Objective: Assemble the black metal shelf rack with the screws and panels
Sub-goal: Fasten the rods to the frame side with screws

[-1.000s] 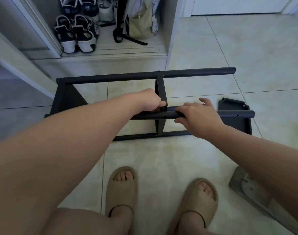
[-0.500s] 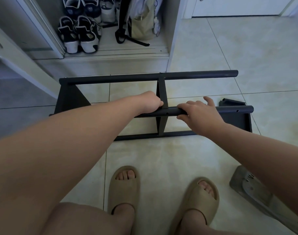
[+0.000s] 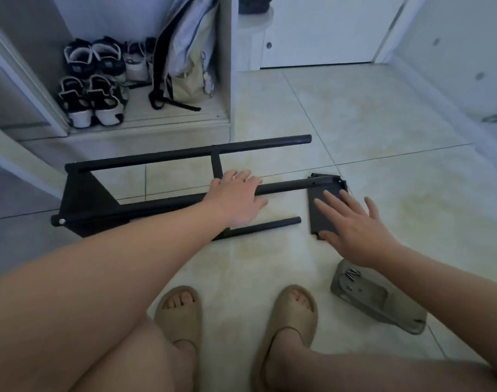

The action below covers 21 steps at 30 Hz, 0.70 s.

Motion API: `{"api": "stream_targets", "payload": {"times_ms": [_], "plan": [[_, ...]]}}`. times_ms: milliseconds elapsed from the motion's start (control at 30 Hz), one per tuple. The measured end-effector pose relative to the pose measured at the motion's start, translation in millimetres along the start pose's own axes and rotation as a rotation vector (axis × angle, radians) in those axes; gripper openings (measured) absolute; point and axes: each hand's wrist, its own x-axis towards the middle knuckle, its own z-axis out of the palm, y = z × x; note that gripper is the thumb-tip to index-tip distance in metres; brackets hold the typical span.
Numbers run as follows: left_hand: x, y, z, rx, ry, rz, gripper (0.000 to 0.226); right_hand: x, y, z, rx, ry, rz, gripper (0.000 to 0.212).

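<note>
Three black tubes [image 3: 190,154] run out from the fitted end panel [image 3: 83,205], which sits well to the left of our left hand [image 3: 236,199]. The half-built rack lies flat on the floor [image 3: 354,123]. Our left hand rests over the middle tube [image 3: 284,186], fingers straight and relaxed, not wrapped around it. We judge the frame to be stiff steel, fairly heavy and lopsided toward its panelled end. It wants a full grip on a tube close to the cross brace [image 3: 216,165] beside this hand, not at the free tips. Just past those tips lies the loose panel [image 3: 316,220], beneath our right hand [image 3: 357,230]. That hand's fingers are spread flat over it with the thumb at its near edge, though we cannot confirm contact. It looks like thin, hard-edged sheet and should lift best pinched by its long sides. Near that wrist sits the grey tray [image 3: 383,304] holding screws [image 3: 351,273].
</note>
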Motion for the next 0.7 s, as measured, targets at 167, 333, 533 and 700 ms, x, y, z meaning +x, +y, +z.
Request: {"api": "stream_targets", "payload": {"times_ms": [167,333,533,700], "plan": [[15,72,30,0.047,-0.143,0.199,0.060,-52,62,31,0.019,-0.127,0.173,0.067],[46,139,85,0.045,-0.282,0.314,0.060,-73,120,92,0.053,-0.265,0.290,0.066],[72,182,170,-0.138,-0.543,0.268,0.062,-59,159,173,0.138,-0.391,0.334,0.065],[79,187,231,-0.286,-0.622,0.144,0.060,-36,170,227,0.193,-0.354,0.290,0.059]]}}
